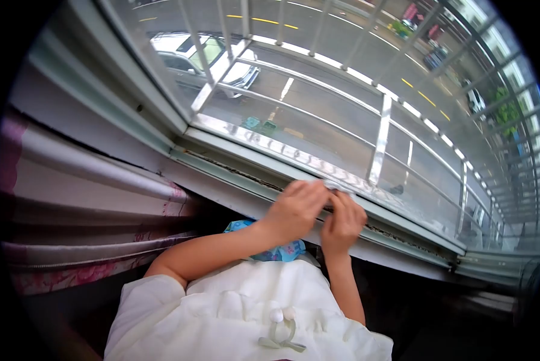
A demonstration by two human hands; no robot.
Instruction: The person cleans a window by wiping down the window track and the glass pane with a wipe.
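My left hand (299, 209) and my right hand (344, 221) meet over the window track (252, 178), fingers bent and pressed together. A small whitish piece (340, 188) shows at their fingertips, too blurred to name. Dark grime lines the grooves of the track on both sides of my hands. Below my left forearm, partly hidden by it, a blue patterned packet (289, 251) lies against the sill's inner side.
A metal safety grille (381, 138) stands outside the window, above a street with a parked white car (209, 60). To the left are the window frame (131, 72) and a pink-and-white curtain (95, 192).
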